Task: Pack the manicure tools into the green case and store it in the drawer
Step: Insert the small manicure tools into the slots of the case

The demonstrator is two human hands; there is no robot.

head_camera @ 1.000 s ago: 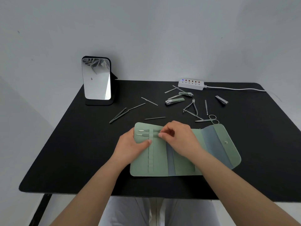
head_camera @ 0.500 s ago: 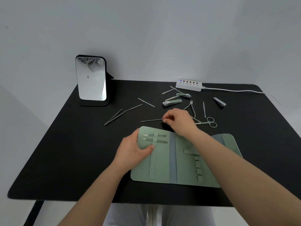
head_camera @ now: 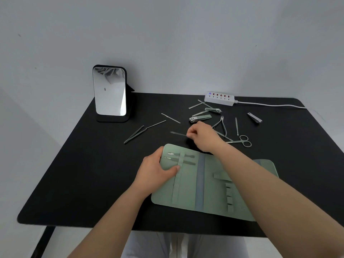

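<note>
Right hand: right hand (head_camera: 202, 137) is pinching the near end of a thin probe (head_camera: 178, 134) between curled fingertips, just beyond the case's far edge; the probe is blurred, so whether it is touching the table (head_camera: 74, 174) I cannot tell.
Left hand: left hand (head_camera: 157, 169) is lying flat on the case (head_camera: 204, 183), fingers nearly straight, thumb pressing beside the strap (head_camera: 178, 175).
Case: lying open near the front of the table, 2 tools (head_camera: 181, 158) already sitting under the strap at the top left.
Loose tools: tweezers (head_camera: 134, 134), clippers (head_camera: 200, 118), nippers (head_camera: 221, 127) and scissors (head_camera: 243, 141) are waiting further back.
Drawer: not in view.
Doing it well: probably feeding the probe tip-first under the strap, parallel to the 2 above and just below them.
Support: keeping the left hand pressing so the strap is staying taut and the case is not sliding.
Risk: a thin shaft could be rolling in the pinch, so gripping near the end and sliding low looks safest.
</note>
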